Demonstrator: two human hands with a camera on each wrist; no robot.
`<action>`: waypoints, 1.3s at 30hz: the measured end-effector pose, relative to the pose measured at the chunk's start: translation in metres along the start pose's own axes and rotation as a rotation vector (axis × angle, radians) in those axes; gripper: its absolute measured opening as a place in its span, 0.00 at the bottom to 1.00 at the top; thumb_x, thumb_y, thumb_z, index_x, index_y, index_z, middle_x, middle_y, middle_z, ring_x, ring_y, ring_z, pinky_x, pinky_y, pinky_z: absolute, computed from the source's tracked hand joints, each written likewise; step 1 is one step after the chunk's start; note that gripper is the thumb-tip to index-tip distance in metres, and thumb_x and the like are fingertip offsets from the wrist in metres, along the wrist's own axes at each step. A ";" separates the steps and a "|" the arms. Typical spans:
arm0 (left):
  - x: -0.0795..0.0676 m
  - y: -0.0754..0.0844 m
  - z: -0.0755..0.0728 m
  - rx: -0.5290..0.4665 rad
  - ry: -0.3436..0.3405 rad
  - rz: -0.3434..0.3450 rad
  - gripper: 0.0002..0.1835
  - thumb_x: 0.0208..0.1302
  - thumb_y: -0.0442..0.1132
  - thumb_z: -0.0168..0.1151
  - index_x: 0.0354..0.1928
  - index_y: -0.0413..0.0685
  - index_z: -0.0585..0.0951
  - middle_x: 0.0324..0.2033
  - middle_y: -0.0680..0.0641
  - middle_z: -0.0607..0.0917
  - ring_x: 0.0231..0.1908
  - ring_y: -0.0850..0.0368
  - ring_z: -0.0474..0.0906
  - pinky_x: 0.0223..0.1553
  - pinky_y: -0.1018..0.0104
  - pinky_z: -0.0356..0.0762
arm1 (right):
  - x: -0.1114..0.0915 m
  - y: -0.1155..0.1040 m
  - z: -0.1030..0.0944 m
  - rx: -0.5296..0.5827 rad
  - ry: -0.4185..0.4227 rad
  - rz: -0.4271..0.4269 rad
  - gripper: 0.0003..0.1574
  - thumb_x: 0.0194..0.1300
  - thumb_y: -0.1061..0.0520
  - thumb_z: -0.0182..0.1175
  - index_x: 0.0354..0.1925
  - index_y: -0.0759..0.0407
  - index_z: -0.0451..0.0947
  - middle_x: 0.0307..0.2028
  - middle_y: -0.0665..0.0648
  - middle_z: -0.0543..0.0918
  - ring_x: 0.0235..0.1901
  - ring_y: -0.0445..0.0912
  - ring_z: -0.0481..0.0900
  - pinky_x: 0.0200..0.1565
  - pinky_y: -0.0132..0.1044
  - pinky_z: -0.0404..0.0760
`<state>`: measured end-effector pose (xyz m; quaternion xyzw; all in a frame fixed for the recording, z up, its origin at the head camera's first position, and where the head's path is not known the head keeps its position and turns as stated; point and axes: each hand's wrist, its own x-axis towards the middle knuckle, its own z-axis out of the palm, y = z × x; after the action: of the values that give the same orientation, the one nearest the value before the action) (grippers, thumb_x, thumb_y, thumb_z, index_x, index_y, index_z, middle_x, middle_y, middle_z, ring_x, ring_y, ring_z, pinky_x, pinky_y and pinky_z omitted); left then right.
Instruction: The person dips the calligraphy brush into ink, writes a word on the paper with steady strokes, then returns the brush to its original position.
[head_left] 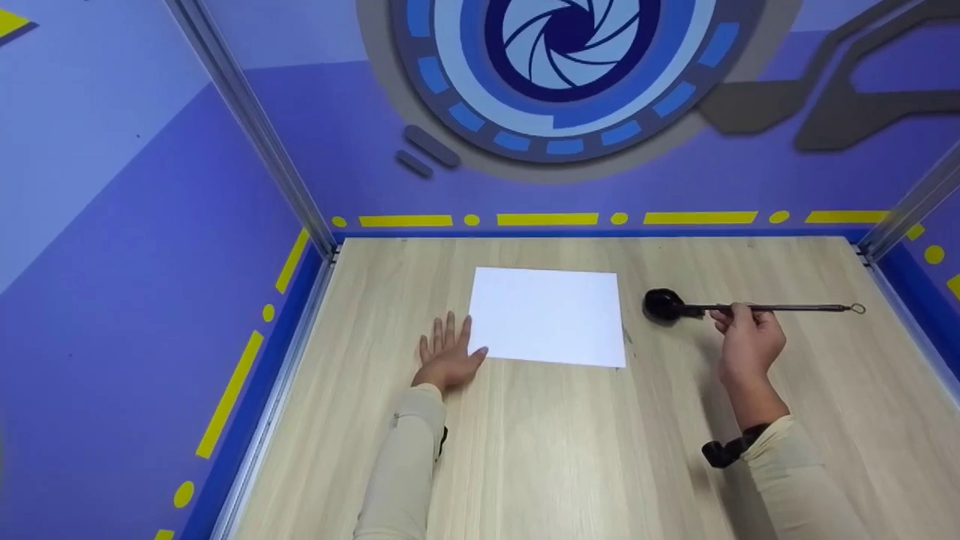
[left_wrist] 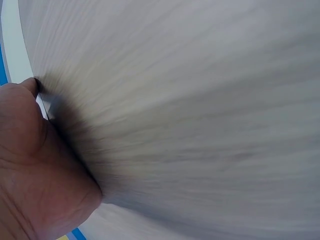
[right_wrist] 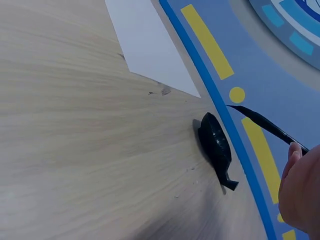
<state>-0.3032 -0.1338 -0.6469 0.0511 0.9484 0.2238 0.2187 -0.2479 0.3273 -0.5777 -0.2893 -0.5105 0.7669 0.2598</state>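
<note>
A white sheet of paper (head_left: 547, 316) lies on the wooden table. At its lower left corner my left hand (head_left: 448, 364) rests with spread fingers, thumb right at the paper's edge. My right hand (head_left: 752, 346) pinches a calligraphy brush (head_left: 806, 307) by its slim dark shaft, with a small ring at the far right end. The right wrist view shows the brush's pointed black tip (right_wrist: 237, 108), held near a small black dish (right_wrist: 214, 140) with a short spout-like handle. That dish sits right of the paper. The left wrist view shows mostly the palm (left_wrist: 45, 170) against the table.
Small dark marks (right_wrist: 165, 91) spot the table between paper and dish. Printed blue panels (head_left: 525, 199) stand behind and at both sides of the table, joined by metal posts (head_left: 262, 142). A black wrist strap device (head_left: 724, 453) hangs at the right wrist.
</note>
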 end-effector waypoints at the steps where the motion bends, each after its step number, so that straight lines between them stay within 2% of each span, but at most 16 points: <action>1: -0.001 0.001 -0.001 -0.004 -0.002 0.001 0.44 0.81 0.68 0.38 0.88 0.64 0.35 0.86 0.49 0.23 0.85 0.43 0.14 0.82 0.34 0.13 | 0.001 0.000 -0.001 -0.005 0.010 0.009 0.06 0.77 0.61 0.57 0.43 0.64 0.79 0.32 0.51 0.89 0.30 0.40 0.91 0.35 0.27 0.88; 5: -0.003 0.004 -0.003 -0.020 0.002 0.010 0.44 0.82 0.66 0.40 0.88 0.62 0.37 0.87 0.47 0.25 0.86 0.42 0.15 0.82 0.34 0.14 | 0.005 0.001 -0.004 -0.010 0.029 0.039 0.06 0.76 0.60 0.61 0.43 0.63 0.81 0.34 0.51 0.88 0.33 0.39 0.91 0.37 0.27 0.88; 10: 0.001 0.002 -0.002 0.002 -0.001 0.001 0.45 0.81 0.69 0.39 0.87 0.66 0.35 0.86 0.50 0.23 0.85 0.44 0.14 0.82 0.34 0.15 | 0.007 0.002 -0.005 -0.023 0.033 0.058 0.05 0.76 0.60 0.62 0.44 0.63 0.81 0.34 0.51 0.89 0.34 0.39 0.91 0.39 0.26 0.89; 12: 0.004 0.001 0.000 0.018 -0.006 -0.006 0.45 0.80 0.71 0.37 0.87 0.68 0.33 0.86 0.52 0.21 0.85 0.45 0.13 0.82 0.35 0.14 | 0.006 0.001 -0.004 -0.022 0.025 0.066 0.05 0.76 0.61 0.63 0.44 0.63 0.81 0.33 0.51 0.90 0.35 0.39 0.91 0.40 0.27 0.89; 22: 0.007 -0.001 0.001 0.043 -0.004 -0.005 0.45 0.81 0.69 0.38 0.87 0.66 0.34 0.86 0.50 0.23 0.85 0.44 0.14 0.83 0.35 0.15 | 0.001 0.004 0.002 0.045 -0.027 0.071 0.05 0.75 0.66 0.62 0.42 0.70 0.82 0.32 0.53 0.90 0.33 0.40 0.92 0.40 0.29 0.90; 28: 0.005 -0.001 0.001 0.050 -0.014 0.004 0.45 0.81 0.70 0.38 0.87 0.65 0.34 0.86 0.50 0.23 0.85 0.43 0.15 0.83 0.34 0.17 | 0.000 0.007 0.002 0.017 -0.021 0.087 0.03 0.74 0.67 0.62 0.41 0.68 0.82 0.29 0.52 0.90 0.32 0.39 0.91 0.39 0.29 0.90; 33: 0.003 0.000 -0.002 0.041 0.005 0.015 0.45 0.80 0.70 0.38 0.88 0.65 0.36 0.87 0.49 0.25 0.86 0.42 0.17 0.83 0.33 0.19 | 0.001 0.009 0.002 -0.014 -0.029 0.080 0.07 0.74 0.66 0.62 0.46 0.71 0.81 0.29 0.51 0.91 0.31 0.39 0.91 0.39 0.28 0.90; 39: 0.001 0.000 -0.002 0.030 0.003 0.006 0.45 0.81 0.70 0.38 0.88 0.66 0.36 0.87 0.49 0.25 0.86 0.43 0.17 0.83 0.33 0.18 | 0.001 0.012 0.001 -0.112 -0.048 0.076 0.12 0.75 0.64 0.61 0.52 0.72 0.80 0.28 0.47 0.91 0.32 0.36 0.91 0.40 0.26 0.89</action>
<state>-0.3047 -0.1346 -0.6462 0.0570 0.9518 0.2102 0.2160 -0.2505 0.3230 -0.5883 -0.3043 -0.5471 0.7533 0.2016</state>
